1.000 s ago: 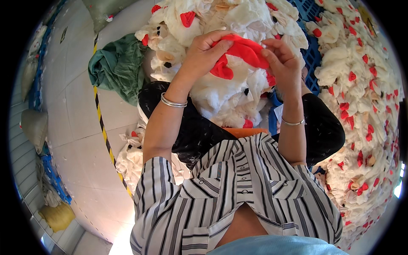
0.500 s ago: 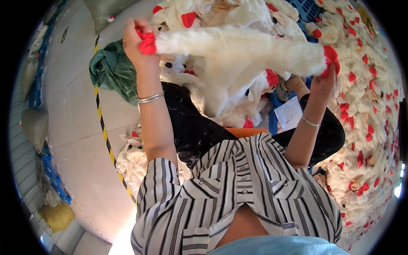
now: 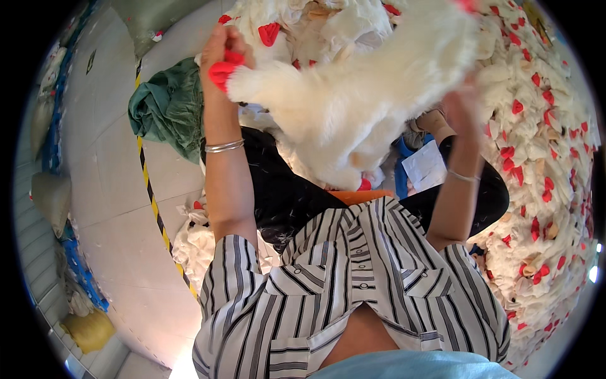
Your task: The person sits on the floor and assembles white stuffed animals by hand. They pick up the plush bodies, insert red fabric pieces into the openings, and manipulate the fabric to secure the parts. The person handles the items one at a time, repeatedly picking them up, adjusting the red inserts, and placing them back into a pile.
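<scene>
White fluffy plush skin with red tips (image 3: 353,107), hanging stretched above the lap, spanning from upper left toward upper right. Left hand (image 3: 222,54) clamping shut on its red end, a thin silver bangle (image 3: 224,146) circling that wrist; right hand (image 3: 459,104) blurred beside the far end, grip impossible to tell. Lying around: a heap of white and red plush pieces (image 3: 543,145), a crumpled green cloth (image 3: 165,107), a yellow-black floor stripe (image 3: 154,202).

left hand (image 3: 222,52) gripping white plush toy (image 3: 353,95)
</scene>
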Demonstrator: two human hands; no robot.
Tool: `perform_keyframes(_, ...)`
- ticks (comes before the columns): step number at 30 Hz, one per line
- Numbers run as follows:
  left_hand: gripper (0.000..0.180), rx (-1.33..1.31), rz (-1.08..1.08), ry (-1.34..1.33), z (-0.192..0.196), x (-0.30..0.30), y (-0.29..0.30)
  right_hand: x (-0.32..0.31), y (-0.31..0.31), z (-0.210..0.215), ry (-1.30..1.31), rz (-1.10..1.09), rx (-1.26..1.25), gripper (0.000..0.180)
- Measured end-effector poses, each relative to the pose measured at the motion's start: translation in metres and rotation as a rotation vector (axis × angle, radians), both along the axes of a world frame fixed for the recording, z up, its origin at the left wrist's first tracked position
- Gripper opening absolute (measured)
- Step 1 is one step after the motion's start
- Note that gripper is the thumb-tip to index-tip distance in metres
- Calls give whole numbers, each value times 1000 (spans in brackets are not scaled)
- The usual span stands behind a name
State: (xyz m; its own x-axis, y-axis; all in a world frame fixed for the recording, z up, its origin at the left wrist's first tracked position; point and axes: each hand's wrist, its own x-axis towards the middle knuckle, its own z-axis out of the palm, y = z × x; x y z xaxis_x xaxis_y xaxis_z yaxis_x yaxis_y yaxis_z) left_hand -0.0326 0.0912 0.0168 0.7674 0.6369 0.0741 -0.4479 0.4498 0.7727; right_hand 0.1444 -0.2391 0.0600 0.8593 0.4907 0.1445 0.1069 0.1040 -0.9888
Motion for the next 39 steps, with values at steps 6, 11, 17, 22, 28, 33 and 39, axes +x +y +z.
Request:
perform_keyframes(6, 27, 108, -41, 103, -17, 27, -19, -159, 59, -152, 118, 998, -621, 73)
perform_keyframes(11, 26, 169, 143, 252, -33, 27, -7, -44, -32, -220, -49, 615, -1109, 56)
perform_keyframes(17, 23, 138, -29, 234, -22, 6, -6, 244, -269, -71, -501, -535, -899, 44)
perform_keyframes(22, 22, 159, -80, 314, -20, 14, -14, 220, -187, -93, -281, -233, -381, 33)
perform_keyframes(28, 22, 184, -189, 353, -29, 27, -21, 147, -23, -120, 260, 113, -619, 57)
perform_keyframes(33, 22, 210, -181, 445, -30, 39, -22, 189, 75, -139, -424, -27, -825, 79)
perform_keyframes(39, 22, 281, -274, 484, -32, 53, -31, 178, 144, -217, -744, 73, -983, 60)
